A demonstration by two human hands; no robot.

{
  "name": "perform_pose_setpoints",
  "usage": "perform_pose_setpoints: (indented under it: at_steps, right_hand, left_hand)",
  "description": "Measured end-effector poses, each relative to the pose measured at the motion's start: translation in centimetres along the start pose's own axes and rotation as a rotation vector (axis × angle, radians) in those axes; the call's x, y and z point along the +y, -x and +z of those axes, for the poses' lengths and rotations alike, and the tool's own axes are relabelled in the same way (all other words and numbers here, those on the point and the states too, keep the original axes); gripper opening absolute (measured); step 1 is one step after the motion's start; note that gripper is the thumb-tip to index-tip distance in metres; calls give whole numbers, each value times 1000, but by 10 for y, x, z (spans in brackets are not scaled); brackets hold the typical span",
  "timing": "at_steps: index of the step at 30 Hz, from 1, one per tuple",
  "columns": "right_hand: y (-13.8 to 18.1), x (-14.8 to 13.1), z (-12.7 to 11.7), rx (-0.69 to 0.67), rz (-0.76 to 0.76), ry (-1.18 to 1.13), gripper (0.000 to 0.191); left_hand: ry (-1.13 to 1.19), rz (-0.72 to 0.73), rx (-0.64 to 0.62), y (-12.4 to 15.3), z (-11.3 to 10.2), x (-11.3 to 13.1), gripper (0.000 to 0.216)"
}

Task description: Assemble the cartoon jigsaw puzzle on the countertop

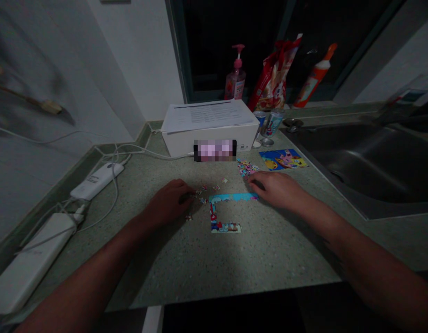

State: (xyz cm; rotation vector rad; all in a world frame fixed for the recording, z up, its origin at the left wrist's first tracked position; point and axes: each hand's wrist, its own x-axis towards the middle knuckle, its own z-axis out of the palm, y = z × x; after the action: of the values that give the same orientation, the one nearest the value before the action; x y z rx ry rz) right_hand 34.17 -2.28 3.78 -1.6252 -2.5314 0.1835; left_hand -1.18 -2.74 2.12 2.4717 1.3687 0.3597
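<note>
Head view shows the right hand (275, 186) (grip unclear) at blurred puzzle pieces (247, 167).

Dim light overall; deep shadow at edges. Worktop (186, 268): grey-green, dark-speckled, with a raised green edging (61, 192) along the left side. Walls (137, 60): pale, greyed by the low light. Window (231, 23) behind worktop, right of centre: panes near black, frame (182, 55) dull blue-green. Metal sink (345, 162) set into worktop at right, basin dark. Below front edge: blackness, plus one pale upright piece (153, 319), cropped.
</note>
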Motion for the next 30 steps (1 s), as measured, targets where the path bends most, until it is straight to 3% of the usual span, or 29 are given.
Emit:
perform_pose_setpoints:
  at_steps: [8,14,21,30]
  right_hand:
    - [-1,1,-1,-18,-8,-1,29]
    - [0,-1,-1,-11,-3,1,28]
    - [-1,-1,-1,-2,-6,-3,26]
    - [0,0,-1,-9,-7,-6,27]
  left_hand:
    - [8,-7,-12,0,-1,1,23]
    - [18,-115,31,-1,0,7,19]
    - [-9,4,91,-4,11,6,26]
    - [-25,5,88,-10,15,2,28]
